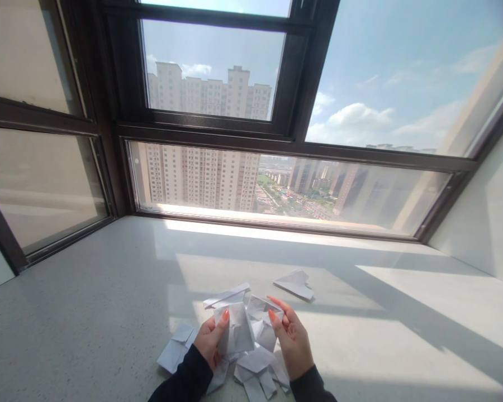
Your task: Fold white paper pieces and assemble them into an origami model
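Observation:
My left hand (210, 339) pinches a folded white paper (237, 330) between thumb and fingers. In my right hand (292, 338) is the edge of another folded white paper (262, 308), tilted to show creased flaps. The two papers are side by side, their near edges close or overlapping; whether they are joined I cannot tell. Beneath and in front of the hands lies a heap of folded papers (255, 363). One more folded paper (175, 352) rests left of my left wrist. Beyond the hands lies a long folded paper (226, 295).
A paper plane (295, 283) lies on the pale speckled sill (109, 312), beyond my right hand. Dark-framed windows (218, 134) rise behind the sill and to the left. A white wall (482, 223) bounds the right. Sunlight and shadow bands cross the surface.

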`<state>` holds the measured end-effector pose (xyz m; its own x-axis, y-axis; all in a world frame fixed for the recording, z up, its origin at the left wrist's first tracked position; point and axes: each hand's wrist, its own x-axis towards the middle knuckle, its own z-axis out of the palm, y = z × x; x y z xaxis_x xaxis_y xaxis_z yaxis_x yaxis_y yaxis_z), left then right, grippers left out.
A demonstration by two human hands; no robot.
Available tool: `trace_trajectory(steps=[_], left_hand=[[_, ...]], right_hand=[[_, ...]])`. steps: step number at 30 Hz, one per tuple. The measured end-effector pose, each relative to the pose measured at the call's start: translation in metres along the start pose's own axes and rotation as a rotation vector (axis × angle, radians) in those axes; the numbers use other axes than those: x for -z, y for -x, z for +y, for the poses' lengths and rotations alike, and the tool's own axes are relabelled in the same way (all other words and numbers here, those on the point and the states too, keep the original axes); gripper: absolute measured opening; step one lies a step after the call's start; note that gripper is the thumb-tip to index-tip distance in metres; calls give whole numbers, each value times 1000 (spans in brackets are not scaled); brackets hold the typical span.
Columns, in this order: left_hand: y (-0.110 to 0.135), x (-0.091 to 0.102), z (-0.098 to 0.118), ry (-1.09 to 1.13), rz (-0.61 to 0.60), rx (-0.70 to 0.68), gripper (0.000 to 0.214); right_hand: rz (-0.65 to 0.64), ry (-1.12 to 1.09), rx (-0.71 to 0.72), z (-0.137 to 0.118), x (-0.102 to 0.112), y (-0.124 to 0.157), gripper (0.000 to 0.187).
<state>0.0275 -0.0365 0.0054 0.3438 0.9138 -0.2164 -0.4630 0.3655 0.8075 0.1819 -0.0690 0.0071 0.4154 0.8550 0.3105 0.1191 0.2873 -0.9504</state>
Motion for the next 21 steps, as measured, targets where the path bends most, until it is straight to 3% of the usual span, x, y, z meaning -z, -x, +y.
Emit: trace_trajectory(steps=[4, 8, 12, 15, 18, 21], left_hand=[[3, -4, 5, 32, 57, 66, 40], [7, -9, 11, 51, 103, 113, 38], [9, -12, 11, 70, 75, 96, 35], [9, -12, 8, 88, -52, 77, 40], [8, -9, 5, 106, -121, 46, 47], [5, -6, 2, 89, -114, 77, 49]], right_hand=[[138, 5, -46, -9, 13, -6, 46], [153, -156, -45, -18, 10, -3, 51], [-10, -266, -59, -19, -9, 8, 48], [-204, -260, -73, -14, -22, 16, 42], [-270, -199, -69, -8, -25, 19, 39], [-305, -156, -69, -7, -20, 17, 39]])
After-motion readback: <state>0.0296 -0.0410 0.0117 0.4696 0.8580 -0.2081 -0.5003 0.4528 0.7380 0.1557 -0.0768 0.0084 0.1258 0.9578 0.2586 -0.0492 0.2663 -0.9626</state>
